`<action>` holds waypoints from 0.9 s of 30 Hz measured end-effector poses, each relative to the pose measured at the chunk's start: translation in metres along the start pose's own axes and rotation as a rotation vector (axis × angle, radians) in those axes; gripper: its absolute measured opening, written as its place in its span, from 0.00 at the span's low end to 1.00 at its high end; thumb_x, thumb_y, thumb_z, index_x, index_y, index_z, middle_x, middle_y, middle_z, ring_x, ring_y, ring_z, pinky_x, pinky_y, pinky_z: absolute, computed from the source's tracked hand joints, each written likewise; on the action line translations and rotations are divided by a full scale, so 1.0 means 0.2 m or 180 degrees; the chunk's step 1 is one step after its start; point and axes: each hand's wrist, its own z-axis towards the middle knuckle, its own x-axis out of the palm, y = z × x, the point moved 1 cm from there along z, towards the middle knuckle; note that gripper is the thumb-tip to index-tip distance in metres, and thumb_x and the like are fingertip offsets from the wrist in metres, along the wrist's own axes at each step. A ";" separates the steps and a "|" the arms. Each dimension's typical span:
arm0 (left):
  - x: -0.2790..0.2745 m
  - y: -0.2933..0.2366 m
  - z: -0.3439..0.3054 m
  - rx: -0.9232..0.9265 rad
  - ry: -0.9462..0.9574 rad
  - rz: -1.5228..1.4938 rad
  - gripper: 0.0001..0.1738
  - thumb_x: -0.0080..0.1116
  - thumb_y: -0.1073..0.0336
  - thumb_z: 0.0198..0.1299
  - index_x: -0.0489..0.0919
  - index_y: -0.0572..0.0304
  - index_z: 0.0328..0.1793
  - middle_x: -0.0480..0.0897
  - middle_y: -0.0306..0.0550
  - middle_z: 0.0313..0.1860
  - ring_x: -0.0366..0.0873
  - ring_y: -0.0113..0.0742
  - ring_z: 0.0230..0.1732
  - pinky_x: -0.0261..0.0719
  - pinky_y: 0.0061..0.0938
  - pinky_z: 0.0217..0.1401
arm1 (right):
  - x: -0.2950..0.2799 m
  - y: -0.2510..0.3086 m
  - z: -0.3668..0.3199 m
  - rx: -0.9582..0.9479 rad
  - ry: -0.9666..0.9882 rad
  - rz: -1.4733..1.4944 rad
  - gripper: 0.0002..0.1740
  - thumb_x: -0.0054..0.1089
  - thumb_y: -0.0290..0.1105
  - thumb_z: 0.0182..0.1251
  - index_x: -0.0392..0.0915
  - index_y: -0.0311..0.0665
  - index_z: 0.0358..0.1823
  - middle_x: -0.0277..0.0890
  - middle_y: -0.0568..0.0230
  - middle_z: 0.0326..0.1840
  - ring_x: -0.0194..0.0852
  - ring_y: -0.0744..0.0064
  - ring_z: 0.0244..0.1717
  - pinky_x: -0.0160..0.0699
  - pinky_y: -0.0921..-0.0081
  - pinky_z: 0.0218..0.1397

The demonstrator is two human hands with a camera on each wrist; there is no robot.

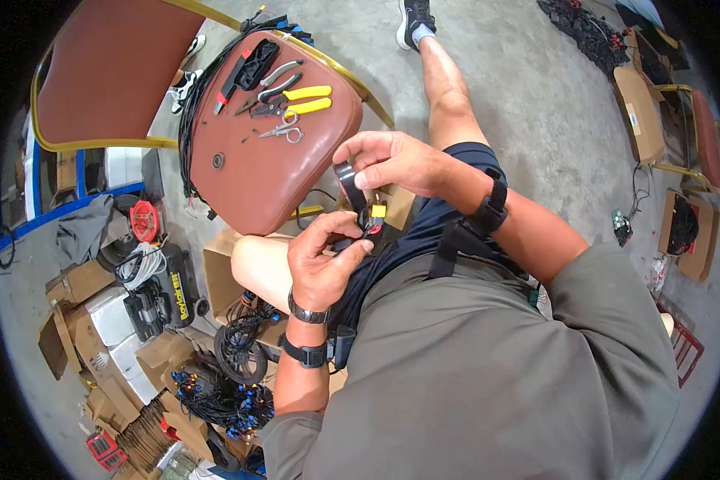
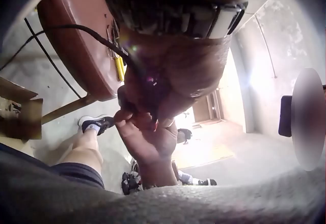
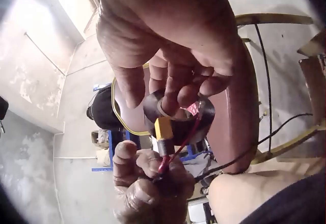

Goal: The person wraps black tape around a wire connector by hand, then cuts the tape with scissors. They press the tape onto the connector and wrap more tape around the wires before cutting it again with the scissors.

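My left hand pinches a black cable end between thumb and fingers. Above those fingertips stands a yellow connector, with red wires just below it. My right hand holds a roll of black tape, some fingers reaching into its ring in the right wrist view. The roll sits right behind the connector there, and a thin red strand passes in front of it. From the left hand a black cable trails off to the side. In the left wrist view the work is dark and mostly hidden by the hand.
A brown chair seat ahead carries yellow-handled pliers, scissors, a utility knife and a small ring. An open cardboard box stands by the left knee. Bundled black cables lie lower left.
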 end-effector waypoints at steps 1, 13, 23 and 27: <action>0.00 0.00 0.00 -0.0044 -0.0023 -0.0085 0.23 0.74 0.83 0.50 0.80 0.66 0.52 0.84 0.42 0.43 0.81 0.28 0.44 0.81 0.25 0.53 | 0.01 0.01 0.00 -0.0118 0.0011 -0.0046 0.29 0.69 0.25 0.61 0.75 0.34 0.65 0.80 0.69 0.38 0.79 0.78 0.40 0.78 0.78 0.47; -0.03 -0.01 0.05 -0.0536 -0.0266 0.0016 0.24 0.72 0.83 0.51 0.75 0.62 0.53 0.80 0.41 0.45 0.80 0.27 0.46 0.81 0.25 0.53 | 0.09 0.23 -0.13 -0.0327 0.0495 -0.1103 0.42 0.60 0.18 0.54 0.64 0.29 0.75 0.78 0.58 0.60 0.75 0.72 0.62 0.73 0.70 0.67; -0.07 -0.02 0.09 -0.0111 -0.0720 0.0679 0.18 0.65 0.82 0.54 0.84 0.69 0.52 0.87 0.47 0.42 0.82 0.28 0.42 0.80 0.25 0.52 | 0.15 0.25 -0.24 -0.0790 0.0512 -0.1940 0.35 0.67 0.34 0.63 0.70 0.34 0.72 0.76 0.61 0.60 0.73 0.72 0.55 0.72 0.72 0.59; -0.04 -0.03 0.10 0.0154 -0.0948 0.0735 0.18 0.65 0.81 0.55 0.83 0.69 0.53 0.86 0.45 0.42 0.82 0.28 0.43 0.80 0.25 0.52 | 0.12 0.18 -0.24 -0.0469 0.0609 -0.1637 0.25 0.60 0.42 0.74 0.76 0.31 0.64 0.76 0.61 0.58 0.68 0.72 0.55 0.67 0.71 0.63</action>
